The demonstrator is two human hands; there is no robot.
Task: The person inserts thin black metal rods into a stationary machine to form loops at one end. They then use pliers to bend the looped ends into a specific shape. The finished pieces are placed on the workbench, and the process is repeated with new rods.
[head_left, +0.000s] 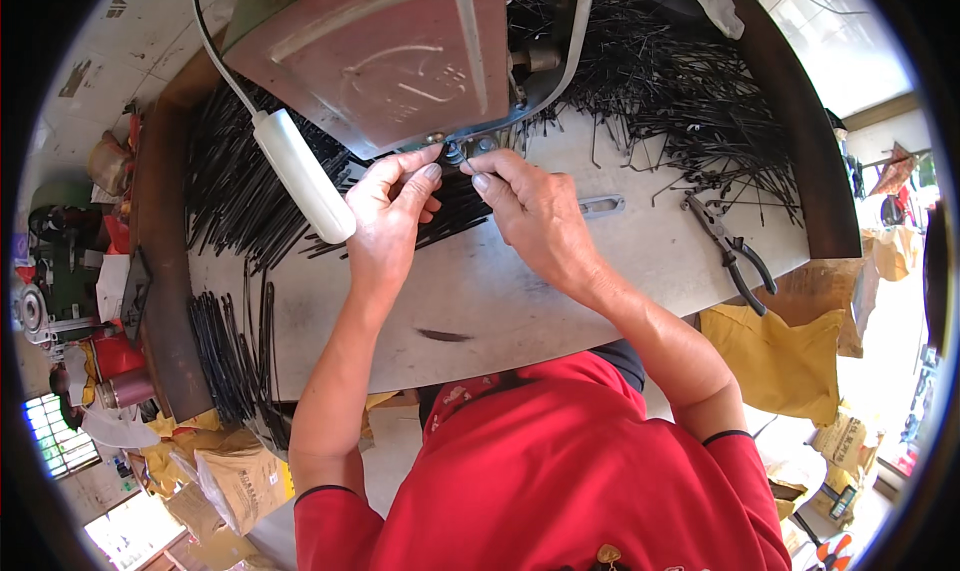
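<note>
Both my hands are raised to the lower edge of a large machine with a reddish-brown cover (400, 61). My left hand (385, 211) pinches thumb and forefinger together just left of the machine's small metal working part (455, 154). From the right, my right hand (535, 206) closes in a pinch at the same spot. A tiny dark bit shows by its fingertips, too small to name. Behind my left hand lies a thick pile of straight black rods (250, 181). A slotted metal piece (602, 206) lies flat beside my right wrist.
A white cylindrical handle (305, 176) hangs at the machine's left. Pliers (725, 246) lie on the metal tabletop (540, 316) at the right. Hooked black rods (690, 101) heap at the back right. More rods (232, 356) stand at the front left. A dark raised rim (815, 151) borders the table.
</note>
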